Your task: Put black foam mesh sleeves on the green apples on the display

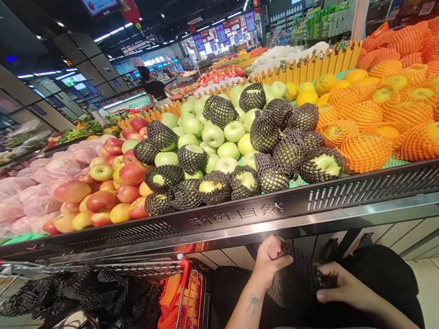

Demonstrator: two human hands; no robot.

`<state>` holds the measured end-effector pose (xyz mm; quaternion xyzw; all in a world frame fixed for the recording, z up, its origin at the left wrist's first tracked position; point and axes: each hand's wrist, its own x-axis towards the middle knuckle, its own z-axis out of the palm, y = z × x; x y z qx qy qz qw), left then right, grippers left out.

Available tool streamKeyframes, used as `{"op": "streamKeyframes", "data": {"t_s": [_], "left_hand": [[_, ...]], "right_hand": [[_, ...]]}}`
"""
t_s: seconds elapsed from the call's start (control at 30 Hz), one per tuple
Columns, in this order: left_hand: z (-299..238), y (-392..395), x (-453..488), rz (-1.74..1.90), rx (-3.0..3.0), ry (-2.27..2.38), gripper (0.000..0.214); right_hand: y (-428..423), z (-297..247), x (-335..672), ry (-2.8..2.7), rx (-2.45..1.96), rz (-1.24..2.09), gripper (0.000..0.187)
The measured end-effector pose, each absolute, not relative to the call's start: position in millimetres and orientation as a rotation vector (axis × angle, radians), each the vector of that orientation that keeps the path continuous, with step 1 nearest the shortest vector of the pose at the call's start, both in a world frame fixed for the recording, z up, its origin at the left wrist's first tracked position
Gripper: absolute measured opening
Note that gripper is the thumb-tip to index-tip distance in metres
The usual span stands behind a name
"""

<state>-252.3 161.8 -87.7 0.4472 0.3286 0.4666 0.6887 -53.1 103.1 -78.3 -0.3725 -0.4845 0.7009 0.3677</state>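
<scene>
Low in front of my lap, below the fruit stand's edge, my left hand [271, 261] grips one side of a black foam net sleeve [297, 274]. My right hand [339, 285] pinches the sleeve's other side, so it spans the gap between both hands. Whether a fruit sits inside it I cannot tell. On the stand above lie bare green apples [214, 135], and around them several apples in black net sleeves [245, 181]. More black sleeves [82, 300] are heaped in the shopping cart at the left.
The stand's black front rail [236, 214] runs across the view. Red-yellow apples [102, 201] lie left, orange-netted fruit [367, 152] right. A metal cart [185, 314] with orange netting [166, 317] is close on my left. Another person [155, 88] stands farther back.
</scene>
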Motion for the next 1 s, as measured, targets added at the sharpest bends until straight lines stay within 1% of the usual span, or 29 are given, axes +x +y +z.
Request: {"op": "streamKeyframes", "data": {"t_s": [0.13, 0.23, 0.3, 0.33, 0.4, 0.43, 0.47, 0.53, 0.57, 0.6, 0.7, 0.73, 0.8, 0.87, 0.93, 1.0], "left_hand": [[-101.5, 159.8, -244.4, 0.679, 1.341, 0.826, 0.036], [-79.3, 153.3, -249.7, 0.422, 1.699, 0.788, 0.022], [-36.7, 150.4, -260.8, 0.311, 2.021, 0.675, 0.022], [-8.2, 151.2, -267.5, 0.29, 2.153, 0.606, 0.028], [55.3, 161.5, -280.5, 0.318, 2.293, 0.458, 0.024], [86.2, 172.6, -286.0, 0.387, 2.338, 0.464, 0.024], [114.3, 188.2, -290.5, 0.52, 2.39, 0.575, 0.024], [157.6, 231.6, -296.3, 0.795, 2.453, 0.993, 0.023], [172.3, 257.7, -297.7, 0.883, 2.457, 1.238, 0.026], [182.8, 285.0, -298.5, 0.863, 2.465, 1.446, 0.032], [196.6, 359.2, -298.8, 0.522, 2.328, 2.042, 0.056], [197.4, 377.8, -299.0, 0.447, 2.266, 2.142, 0.066], [196.2, 403.1, -300.4, 0.354, 2.163, 2.252, 0.081], [192.9, 414.6, -302.4, 0.318, 2.111, 2.286, 0.09], [189.4, 416.8, -304.1, 0.303, 2.074, 2.309, 0.094], [187.6, 414.1, -305.2, 0.313, 2.069, 2.309, 0.095]], "right_hand": [[106.0, -94.3, -47.0, -0.881, -1.114, 1.475, 0.032], [109.7, -104.8, -42.5, -0.636, -1.211, 1.328, 0.028], [111.5, -105.2, -36.9, -0.484, -1.254, 1.292, 0.028], [111.8, -104.0, -33.4, -0.423, -1.261, 1.303, 0.029], [111.1, -101.5, -26.4, -0.373, -1.242, 1.382, 0.03], [110.1, -101.2, -23.5, -0.377, -1.22, 1.432, 0.03], [108.9, -101.8, -21.3, -0.386, -1.195, 1.476, 0.029], [105.8, -105.5, -19.8, -0.401, -1.158, 1.507, 0.027], [104.3, -107.9, -20.4, -0.409, -1.15, 1.501, 0.026], [102.8, -110.0, -21.6, -0.424, -1.149, 1.491, 0.025], [99.0, -111.2, -26.6, -0.483, -1.157, 1.488, 0.03], [97.8, -109.5, -28.0, -0.501, -1.161, 1.496, 0.032], [95.4, -103.6, -29.6, -0.53, -1.157, 1.526, 0.033], [92.4, -97.1, -29.9, -0.536, -1.13, 1.575, 0.031], [88.2, -93.1, -29.4, -0.545, -1.093, 1.621, 0.028], [82.6, -93.6, -28.3, -0.574, -1.079, 1.649, 0.029]]}}
